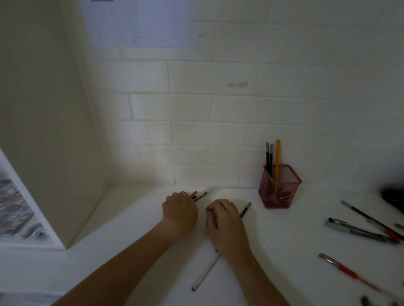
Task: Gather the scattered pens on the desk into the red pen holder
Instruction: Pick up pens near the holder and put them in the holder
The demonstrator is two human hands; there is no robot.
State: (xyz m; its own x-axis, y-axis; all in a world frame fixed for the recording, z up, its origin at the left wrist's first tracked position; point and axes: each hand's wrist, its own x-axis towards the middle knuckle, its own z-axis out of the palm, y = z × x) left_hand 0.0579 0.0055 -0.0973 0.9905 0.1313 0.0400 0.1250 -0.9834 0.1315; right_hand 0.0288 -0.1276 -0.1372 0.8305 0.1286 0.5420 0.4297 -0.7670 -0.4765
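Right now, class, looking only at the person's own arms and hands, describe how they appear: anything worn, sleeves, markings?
Both forearms are bare, with no sleeves, watch or bracelet showing. The left hand wears a pale ring on one of its fingers. A dark band seems to sit on a finger of the right hand, too blurred to confirm. No gloves or markings show.

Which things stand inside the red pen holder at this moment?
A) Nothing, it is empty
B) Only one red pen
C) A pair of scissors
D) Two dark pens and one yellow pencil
D: in the red pen holder near the wall, two dark pens and one yellow pencil stand upright, sticking out above its rim.
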